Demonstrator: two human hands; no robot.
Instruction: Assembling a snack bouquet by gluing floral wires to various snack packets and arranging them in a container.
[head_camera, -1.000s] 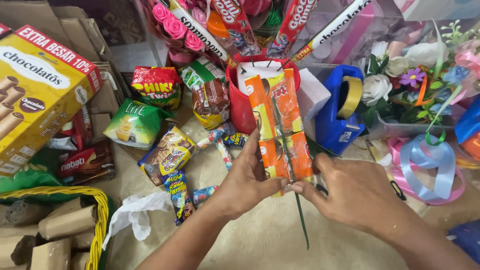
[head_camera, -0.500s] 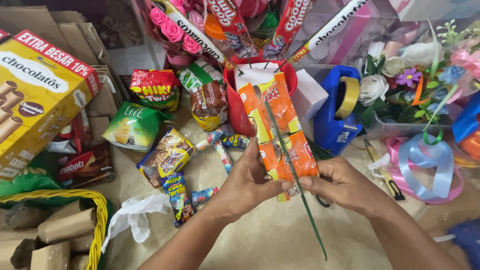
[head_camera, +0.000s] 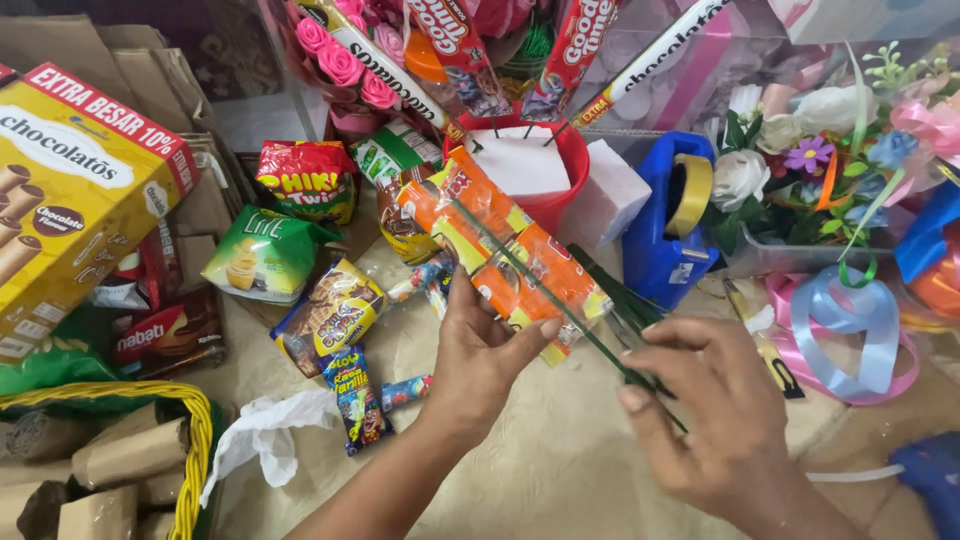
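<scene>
Fingers (head_camera: 520, 340) of left hand (head_camera: 478, 362): closed under and around orange-and-yellow snack packets (head_camera: 505, 250), held tilted, upper end away from the person. Fingers (head_camera: 690, 335) of right hand (head_camera: 715, 415): pinched narrow on thin green stick (head_camera: 540, 290) lying along the packets' face. Beyond the packets: red bucket (head_camera: 572, 160) with white foam block (head_camera: 520, 160). Right of it: blue tape dispenser (head_camera: 665, 235). Left of the left fingers: assorted snack bags (head_camera: 330, 310) on the tabletop (head_camera: 560, 470); wicker basket (head_camera: 195, 450) at lower left.

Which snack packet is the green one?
The green puffy bag lying left of the left hand, below the red bag. The other loose packets nearby are red, orange or yellow-blue.
</scene>
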